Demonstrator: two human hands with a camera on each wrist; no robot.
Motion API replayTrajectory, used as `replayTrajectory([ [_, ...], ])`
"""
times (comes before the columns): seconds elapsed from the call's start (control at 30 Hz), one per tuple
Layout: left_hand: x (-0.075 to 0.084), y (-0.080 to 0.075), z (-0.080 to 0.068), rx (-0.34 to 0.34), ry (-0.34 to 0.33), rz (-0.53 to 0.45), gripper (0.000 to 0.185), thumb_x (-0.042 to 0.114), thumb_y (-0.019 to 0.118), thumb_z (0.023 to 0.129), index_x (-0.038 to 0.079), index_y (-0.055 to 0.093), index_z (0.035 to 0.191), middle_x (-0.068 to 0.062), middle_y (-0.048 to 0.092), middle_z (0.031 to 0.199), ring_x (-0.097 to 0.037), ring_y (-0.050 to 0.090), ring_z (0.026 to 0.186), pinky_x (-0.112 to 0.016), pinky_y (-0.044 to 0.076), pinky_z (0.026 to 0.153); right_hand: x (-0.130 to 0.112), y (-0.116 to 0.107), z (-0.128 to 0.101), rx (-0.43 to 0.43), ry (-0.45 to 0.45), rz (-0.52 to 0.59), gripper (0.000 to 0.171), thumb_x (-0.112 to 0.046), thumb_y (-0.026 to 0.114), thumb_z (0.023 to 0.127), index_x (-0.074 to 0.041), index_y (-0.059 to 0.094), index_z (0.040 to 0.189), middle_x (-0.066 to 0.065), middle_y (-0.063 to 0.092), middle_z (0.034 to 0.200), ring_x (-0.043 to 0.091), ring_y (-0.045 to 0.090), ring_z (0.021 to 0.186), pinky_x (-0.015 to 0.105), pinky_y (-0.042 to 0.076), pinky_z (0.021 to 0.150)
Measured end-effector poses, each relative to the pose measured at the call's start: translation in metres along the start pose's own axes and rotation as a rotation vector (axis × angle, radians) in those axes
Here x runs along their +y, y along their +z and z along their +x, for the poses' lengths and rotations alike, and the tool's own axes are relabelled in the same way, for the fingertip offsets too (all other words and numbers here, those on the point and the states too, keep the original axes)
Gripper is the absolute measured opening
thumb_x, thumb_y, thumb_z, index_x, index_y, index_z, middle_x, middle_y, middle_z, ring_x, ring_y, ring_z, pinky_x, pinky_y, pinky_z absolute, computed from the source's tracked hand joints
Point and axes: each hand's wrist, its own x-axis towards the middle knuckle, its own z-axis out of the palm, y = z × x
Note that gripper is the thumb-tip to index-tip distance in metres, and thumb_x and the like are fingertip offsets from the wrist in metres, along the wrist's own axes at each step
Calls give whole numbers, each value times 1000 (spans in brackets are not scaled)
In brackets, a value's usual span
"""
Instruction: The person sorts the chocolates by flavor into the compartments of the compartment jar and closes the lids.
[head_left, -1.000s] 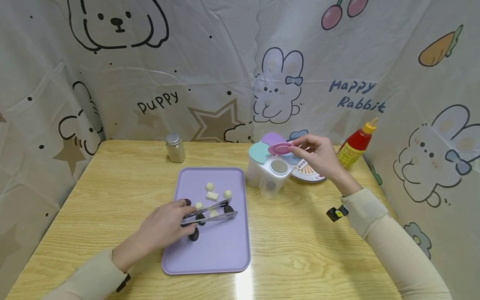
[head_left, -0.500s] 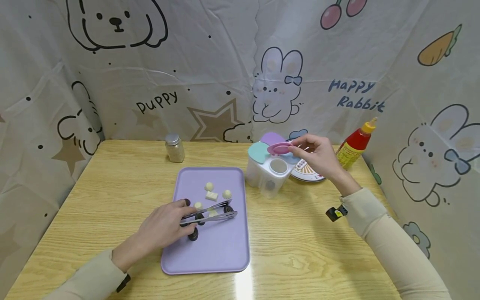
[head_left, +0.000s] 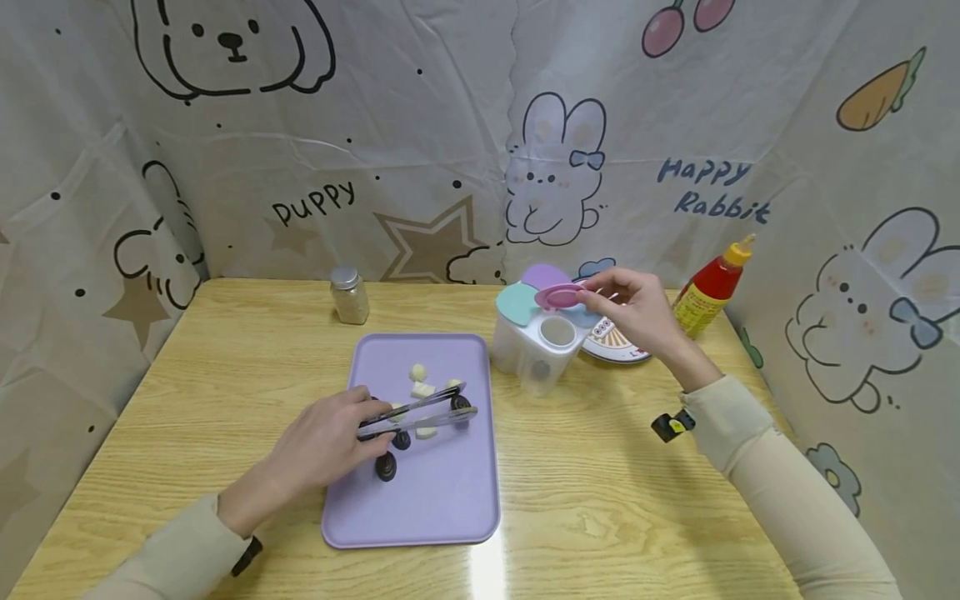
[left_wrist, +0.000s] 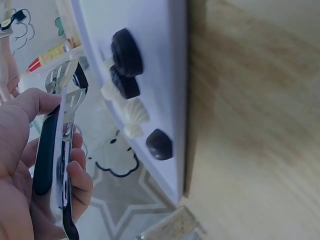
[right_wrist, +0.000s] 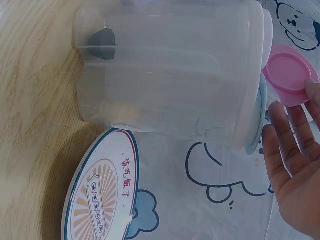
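My left hand [head_left: 326, 439] grips metal tongs [head_left: 435, 419] with black handle inserts over the purple tray [head_left: 420, 517]. A dark round chocolate [head_left: 460, 403] sits between the tong tips, also visible in the left wrist view. Below lie other dark chocolates [head_left: 386, 466] and several cream-white ones [head_left: 422, 389], some shell-shaped. My right hand [head_left: 637, 310] pinches the raised pink lid [head_left: 558, 296] of a translucent container [head_left: 540, 367]. Under that lid is a round opening [head_left: 558, 331]. One dark piece [right_wrist: 102, 44] shows through the container wall in the right wrist view.
Purple [head_left: 545, 276], teal [head_left: 517, 305] and blue lids cover the container's other parts. A patterned plate [head_left: 618, 346] stands behind it. The red sauce bottle [head_left: 705, 292] leans at the back right; a small silver-capped jar [head_left: 349, 298] stands behind the tray.
My left hand and the tongs have shifted up and slightly toward the back, with the dark chocolate rising between the tips. The right hand still holds the pink lid up.
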Motion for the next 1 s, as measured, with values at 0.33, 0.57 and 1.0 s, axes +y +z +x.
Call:
replayTrajectory([
  [0.33, 6, -18, 17, 54, 26, -24, 31, 24, 81, 86, 11, 81, 114, 1, 63, 85, -5, 43, 62, -19, 36, 52, -1, 0, 1, -1, 6, 8, 16, -14, 77, 97, 0, 76, 105, -22, 69, 90, 8, 61, 77, 17, 51, 68],
  [0.57, 21, -34, 38, 85, 85, -40, 31, 25, 82, 87, 12, 81, 116, 1, 66, 88, -5, 44, 62, -20, 35, 51, -1, -1, 0, 0, 7, 12, 16, -15, 78, 96, -1, 76, 105, -21, 69, 90, 9, 62, 76, 17, 51, 67],
  [1.0, 52, -40, 89, 101, 180, -92, 34, 29, 81, 90, 11, 79, 120, -3, 68, 91, -6, 47, 60, -21, 36, 50, -1, 0, 0, 0, -7, 24, 14, -14, 77, 96, -2, 76, 104, -18, 70, 88, 9, 62, 74, 18, 51, 64],
])
